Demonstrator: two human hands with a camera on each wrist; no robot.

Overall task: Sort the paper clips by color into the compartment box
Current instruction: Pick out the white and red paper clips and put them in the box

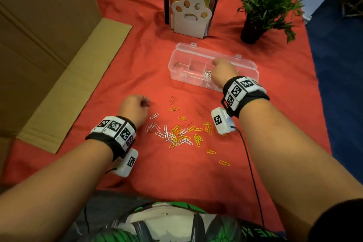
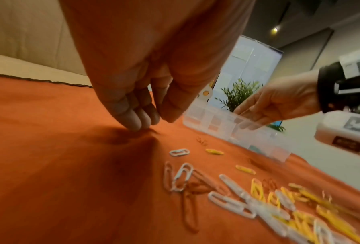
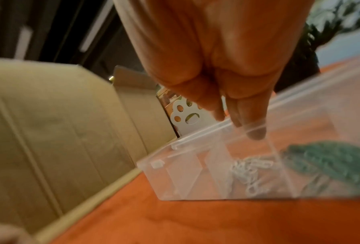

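Red cloth (image 1: 137, 61) covers the table, with a loose heap of white, yellow and red paper clips (image 1: 181, 134) near the person. Beyond it stands the clear compartment box (image 1: 188, 61), holding white clips in one cell. Right hand (image 1: 223, 70) hangs over it, fingers relaxed, empty. Left hand (image 1: 133, 107) touches the cloth with bunched fingertips; whether it pinches anything I cannot tell.

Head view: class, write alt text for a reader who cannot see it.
A person's right hand reaches into a clear compartment box on a red cloth, above white clips already inside. The left hand rests, fingers curled, beside a loose pile of clips, white and yellow.
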